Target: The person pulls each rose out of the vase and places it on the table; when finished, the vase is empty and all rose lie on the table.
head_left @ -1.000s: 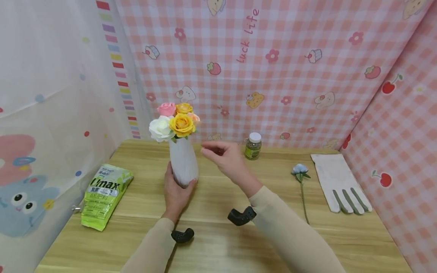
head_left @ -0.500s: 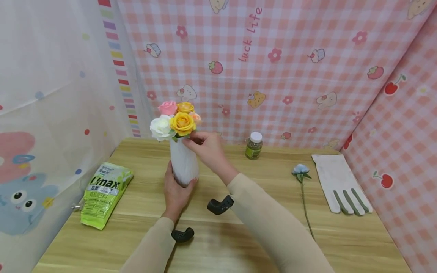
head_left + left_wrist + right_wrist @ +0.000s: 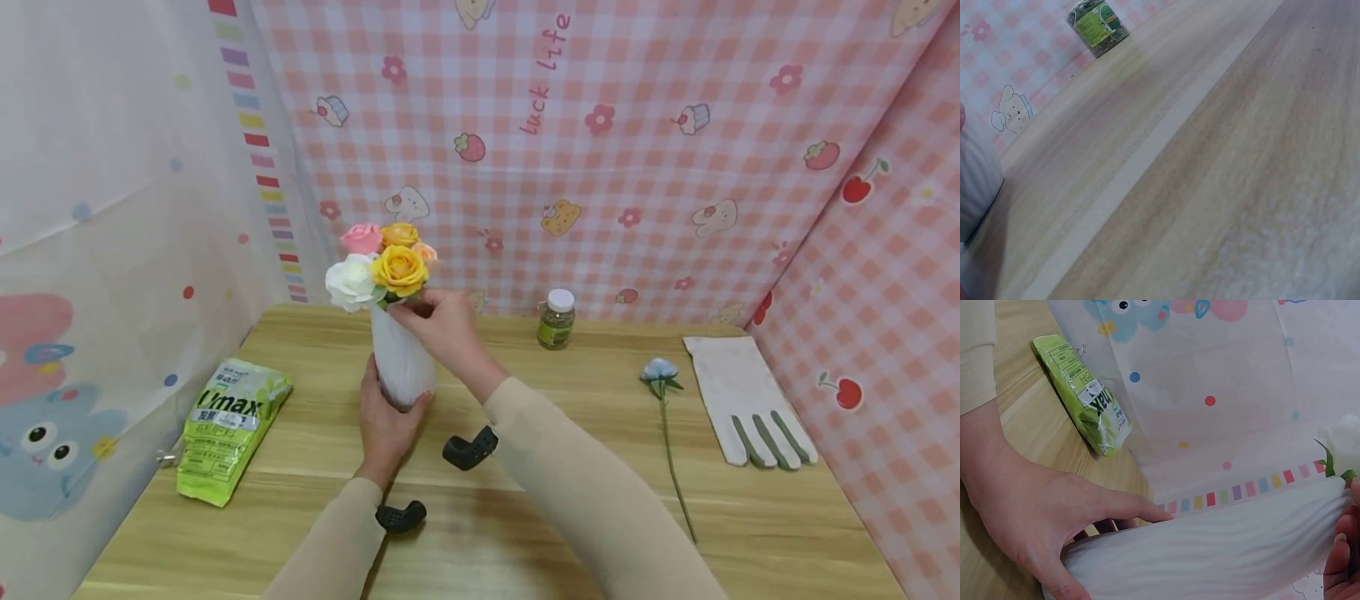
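A white ridged vase (image 3: 402,358) stands on the table, tilted slightly, with artificial roses (image 3: 400,271) in yellow, white, pink and peach in its mouth. My left hand (image 3: 388,435) grips the vase low down, thumb and fingers round its sides. At the vase's mouth, just under the yellow rose, my right hand (image 3: 446,332) pinches the rim with thumb and fingers; the roses partly hide the fingertips. The right wrist view shows the left hand (image 3: 1041,509) round the vase's base and the right hand's fingers (image 3: 1337,569) at its mouth.
Left of the vase lies a green bag (image 3: 232,429) printed "Umax". A small jar with a white lid (image 3: 556,321) stands at the back. To the right lie a blue artificial flower (image 3: 660,373) on a long stem and a white-and-grey glove (image 3: 738,392).
My right hand has moved left from beside the vase to its mouth and closed its thumb and fingers there. The left hand has stayed on the vase's lower part.
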Demonstrator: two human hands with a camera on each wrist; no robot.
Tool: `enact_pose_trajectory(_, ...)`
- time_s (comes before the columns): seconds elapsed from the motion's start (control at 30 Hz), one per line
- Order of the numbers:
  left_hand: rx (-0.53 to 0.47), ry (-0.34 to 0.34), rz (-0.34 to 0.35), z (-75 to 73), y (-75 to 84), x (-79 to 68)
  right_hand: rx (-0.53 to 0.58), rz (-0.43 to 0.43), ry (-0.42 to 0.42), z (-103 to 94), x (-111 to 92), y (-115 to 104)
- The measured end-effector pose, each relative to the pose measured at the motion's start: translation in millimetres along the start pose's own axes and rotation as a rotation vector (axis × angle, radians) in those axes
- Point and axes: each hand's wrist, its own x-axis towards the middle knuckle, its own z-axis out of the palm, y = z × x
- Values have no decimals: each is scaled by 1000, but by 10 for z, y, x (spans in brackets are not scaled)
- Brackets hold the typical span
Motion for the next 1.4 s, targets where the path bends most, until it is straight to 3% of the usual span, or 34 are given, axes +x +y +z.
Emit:
enact_pose_trajectory(0.2,3,-4,-18,-13,-2,3,-30,55,40,56,43,-11)
enact_pose_trajectory(0.43,18,-5,-8,-15,6,-21,24,101,67,74,38,-33)
enact_pose_trajectory(0.9,36,-13,-6,-11,-12,-6,233,74,147,-20,4,-137)
enact_pose_trajectory(1.4,36,-35,-33,-17,-12,-5,300,-43,135,-120,1,-153)
